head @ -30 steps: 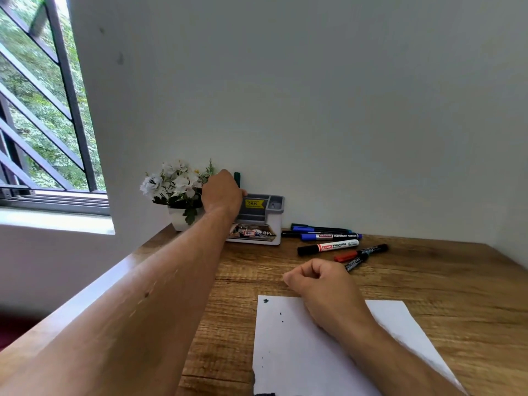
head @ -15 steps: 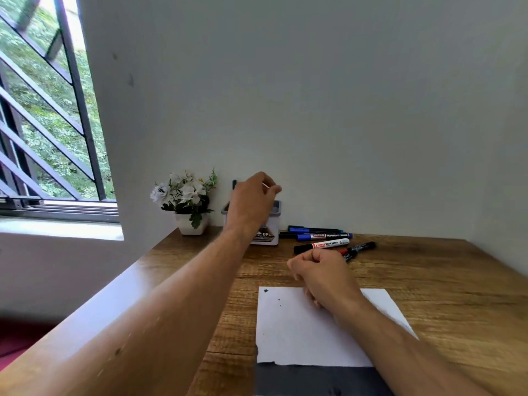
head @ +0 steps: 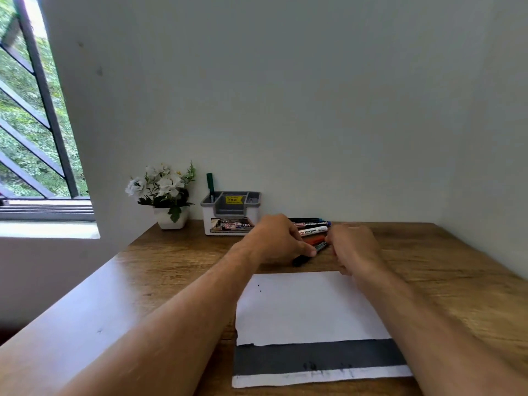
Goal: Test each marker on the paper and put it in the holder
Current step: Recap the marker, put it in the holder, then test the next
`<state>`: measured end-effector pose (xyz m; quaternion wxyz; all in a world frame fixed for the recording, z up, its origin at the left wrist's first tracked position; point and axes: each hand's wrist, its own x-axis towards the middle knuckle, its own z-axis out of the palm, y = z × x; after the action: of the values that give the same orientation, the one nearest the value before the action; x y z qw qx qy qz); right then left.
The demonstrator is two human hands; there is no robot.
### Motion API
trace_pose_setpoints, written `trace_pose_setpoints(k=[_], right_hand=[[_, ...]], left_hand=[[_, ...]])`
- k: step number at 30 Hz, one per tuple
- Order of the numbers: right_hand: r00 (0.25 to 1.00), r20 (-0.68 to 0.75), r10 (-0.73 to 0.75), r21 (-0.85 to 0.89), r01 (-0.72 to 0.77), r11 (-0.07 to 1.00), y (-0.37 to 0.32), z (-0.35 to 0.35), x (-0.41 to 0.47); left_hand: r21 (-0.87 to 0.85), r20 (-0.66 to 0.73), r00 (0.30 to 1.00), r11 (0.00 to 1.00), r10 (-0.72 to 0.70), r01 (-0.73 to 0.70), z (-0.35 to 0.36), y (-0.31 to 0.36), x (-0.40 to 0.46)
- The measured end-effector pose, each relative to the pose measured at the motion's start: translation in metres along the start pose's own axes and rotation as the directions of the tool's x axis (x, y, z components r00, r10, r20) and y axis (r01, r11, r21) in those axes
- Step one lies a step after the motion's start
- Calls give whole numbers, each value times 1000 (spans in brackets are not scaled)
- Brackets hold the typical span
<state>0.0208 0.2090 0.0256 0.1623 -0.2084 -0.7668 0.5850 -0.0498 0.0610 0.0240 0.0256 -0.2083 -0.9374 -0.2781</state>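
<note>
Left hand (head: 278, 238) pinches a black marker (head: 310, 253) lying on the bench (head: 177, 261); right hand (head: 353, 247) curls at its far end, grip unclear. Other markers (head: 313, 227) lie just behind by the wall. Holder (head: 231, 212), one green marker (head: 210, 185) upright, sits left. Paper (head: 308, 307) in front.

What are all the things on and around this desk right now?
Green marker: one, standing in the holder's left slot.
Holder: one, grey and white, at the wall.
Black marker: one, pinched by both hands.
Loose markers: several, blue, white and red among them, right of the holder.
Paper: one white sheet with a dark band, near edge of the desk.
Flower pot: one, white, left of the holder.
Window: one, black bars, far left.
Left hand: grips the black marker.
Right hand: pinches its other end.
</note>
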Motion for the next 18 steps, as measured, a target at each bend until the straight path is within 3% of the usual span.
trace_pose_setpoints(k=[6,10,14,18], right_hand=[[1000,5,15,22,-15,1000,11,6,9],[999,38,-16,5,16,1000,13,10,6],[996,1,-89,-72,89,993,11,12,0],[998,35,-52,-7,52,999,7,18,-10]], left_hand=[[115,40,999,993,4,-8,11,-2,5],[166,-21,1000,986,-14,17,8,-2,6],[48,-108,994,999,6,0,-13,-4,-6],[-41,-101,993,997,61,-65,-32,-4,-26]])
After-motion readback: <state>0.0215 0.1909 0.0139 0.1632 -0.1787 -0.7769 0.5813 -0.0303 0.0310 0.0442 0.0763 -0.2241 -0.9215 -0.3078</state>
